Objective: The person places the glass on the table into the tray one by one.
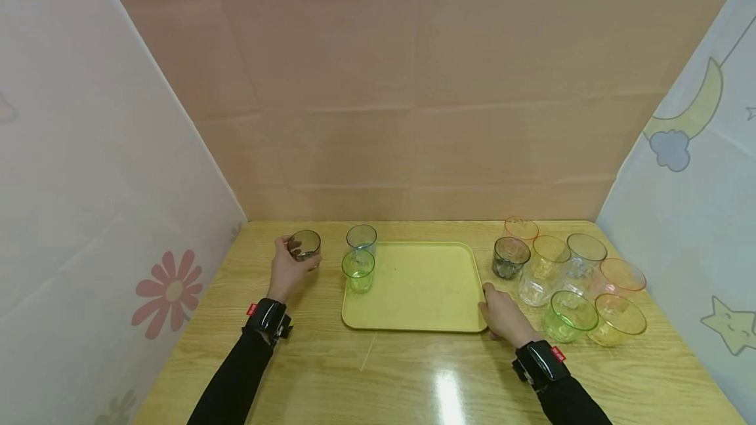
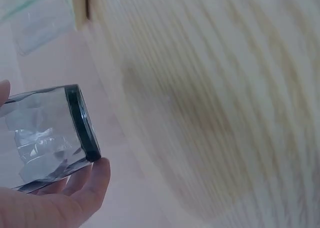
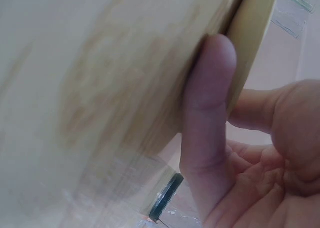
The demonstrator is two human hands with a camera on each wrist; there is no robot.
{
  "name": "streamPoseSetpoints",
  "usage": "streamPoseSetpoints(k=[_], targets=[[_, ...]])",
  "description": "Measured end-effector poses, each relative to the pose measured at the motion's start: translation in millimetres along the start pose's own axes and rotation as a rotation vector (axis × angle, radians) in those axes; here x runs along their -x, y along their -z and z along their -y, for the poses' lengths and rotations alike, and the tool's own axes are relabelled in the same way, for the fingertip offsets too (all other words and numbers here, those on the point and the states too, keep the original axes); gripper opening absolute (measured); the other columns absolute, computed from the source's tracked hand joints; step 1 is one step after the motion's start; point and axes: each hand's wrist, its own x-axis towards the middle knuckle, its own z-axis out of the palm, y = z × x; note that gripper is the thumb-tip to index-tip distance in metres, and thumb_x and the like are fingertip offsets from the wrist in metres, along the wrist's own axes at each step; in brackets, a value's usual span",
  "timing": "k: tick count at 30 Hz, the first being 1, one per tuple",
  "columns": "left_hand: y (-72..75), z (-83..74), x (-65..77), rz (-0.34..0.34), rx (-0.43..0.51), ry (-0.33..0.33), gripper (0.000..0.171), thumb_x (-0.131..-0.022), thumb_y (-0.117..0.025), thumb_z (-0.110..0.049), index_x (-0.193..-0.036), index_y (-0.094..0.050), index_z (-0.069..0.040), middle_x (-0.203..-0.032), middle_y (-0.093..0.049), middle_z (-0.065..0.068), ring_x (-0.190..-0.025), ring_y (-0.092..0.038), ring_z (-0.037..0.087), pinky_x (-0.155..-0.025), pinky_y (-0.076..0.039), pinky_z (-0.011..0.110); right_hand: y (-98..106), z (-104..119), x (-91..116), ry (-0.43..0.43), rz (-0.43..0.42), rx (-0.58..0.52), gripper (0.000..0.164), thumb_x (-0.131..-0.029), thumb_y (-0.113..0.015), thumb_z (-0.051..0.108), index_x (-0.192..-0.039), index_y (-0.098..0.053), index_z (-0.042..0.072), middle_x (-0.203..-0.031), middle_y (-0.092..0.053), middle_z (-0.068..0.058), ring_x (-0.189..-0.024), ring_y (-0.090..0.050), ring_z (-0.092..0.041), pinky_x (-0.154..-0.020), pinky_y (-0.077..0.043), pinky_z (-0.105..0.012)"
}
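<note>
At the left of the table my left hand point(image 1: 288, 274) holds a smoky grey glass tumbler point(image 1: 304, 249), with fingers and thumb around its side. The left wrist view shows this tumbler point(image 2: 45, 133) with its dark rim and faceted wall. My right hand point(image 1: 506, 315) grips the near right corner of a yellow tray point(image 1: 428, 290). In the right wrist view, the thumb point(image 3: 207, 103) lies along one side of the tray's edge point(image 3: 254, 33), fingers on the other. A green glass point(image 1: 358, 273) stands on the tray's left side, a bluish glass point(image 1: 361, 239) just behind it.
Several glasses crowd the table right of the tray: a dark grey one point(image 1: 510, 260), a tall amber one point(image 1: 540, 274), a green one point(image 1: 569, 317), a yellow one point(image 1: 617, 321) and others. A brown back wall point(image 1: 407, 97) and patterned side walls enclose the table.
</note>
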Motion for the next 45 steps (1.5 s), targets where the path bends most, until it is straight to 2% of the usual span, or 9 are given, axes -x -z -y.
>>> streamPoseSetpoints(k=[6,13,18,27,34,39,45], targets=[[-0.3,-5.9,12.0,0.030,-0.004,-0.023,0.089,-0.082,-0.079,-0.025,-0.150,-0.024,-0.004,-0.142,-0.042,0.021,-0.129,-0.044,0.038,-0.100,-0.045,0.050,1,2,0,0.004,0.003,-0.002,0.038,-0.095,-0.050,0.000,-0.128,-0.040,-0.015,-0.099,-0.059,-0.039,-0.037,-0.052,-0.014,-0.037,-0.046,-0.029],[-2.2,-12.1,26.3,0.056,-0.010,-0.037,0.087,-0.082,-0.080,-0.032,-0.148,-0.029,-0.007,-0.142,-0.043,0.018,-0.129,-0.045,0.036,-0.100,-0.046,0.048,2,4,1,-0.005,0.014,0.000,0.039,-0.096,-0.049,0.000,-0.130,-0.039,-0.015,-0.101,-0.058,-0.041,-0.036,-0.052,-0.013,-0.037,-0.046,-0.029],[-3.0,-14.4,30.7,0.070,-0.030,-0.048,0.088,-0.081,-0.079,-0.035,-0.147,-0.030,-0.006,-0.140,-0.044,0.017,-0.129,-0.046,0.036,-0.101,-0.045,0.047,2,3,1,-0.010,0.019,0.002,0.042,-0.096,-0.049,0.001,-0.133,-0.037,-0.015,-0.104,-0.058,-0.042,-0.037,-0.052,-0.014,-0.038,-0.046,-0.029],[-2.7,-18.6,40.7,0.079,0.026,-0.026,0.091,-0.080,-0.081,-0.035,-0.149,-0.028,-0.008,-0.142,-0.045,0.016,-0.130,-0.046,0.034,-0.101,-0.046,0.048,1,2,0,-0.008,0.005,-0.004,0.039,-0.095,-0.050,0.001,-0.130,-0.040,-0.014,-0.099,-0.060,-0.037,-0.038,-0.052,-0.015,-0.037,-0.046,-0.029],[-0.5,-19.1,52.1,0.090,0.062,-0.029,0.091,-0.077,-0.082,-0.040,-0.146,-0.033,-0.010,-0.140,-0.047,0.014,-0.128,-0.049,0.032,-0.104,-0.043,0.048,1,1,0,-0.016,0.013,-0.014,0.038,-0.096,-0.049,0.001,-0.130,-0.040,-0.013,-0.100,-0.060,-0.037,-0.040,-0.053,-0.016,-0.037,-0.047,-0.029],[0.4,-21.2,60.5,0.095,0.055,-0.059,0.089,-0.076,-0.082,-0.042,-0.145,-0.035,-0.012,-0.136,-0.051,0.015,-0.125,-0.051,0.030,-0.105,-0.042,0.050,1,1,0,-0.019,0.023,-0.019,0.038,-0.097,-0.048,0.002,-0.131,-0.039,-0.013,-0.101,-0.060,-0.037,-0.040,-0.053,-0.016,-0.038,-0.047,-0.029],[-1.6,-19.5,67.2,0.112,0.020,-0.136,0.086,-0.076,-0.083,-0.040,-0.145,-0.039,-0.016,-0.130,-0.057,0.012,-0.120,-0.057,0.028,-0.104,-0.045,0.050,1,1,0,-0.018,0.029,-0.027,0.039,-0.097,-0.048,0.001,-0.132,-0.038,-0.013,-0.102,-0.059,-0.037,-0.041,-0.053,-0.016,-0.038,-0.047,-0.030]])
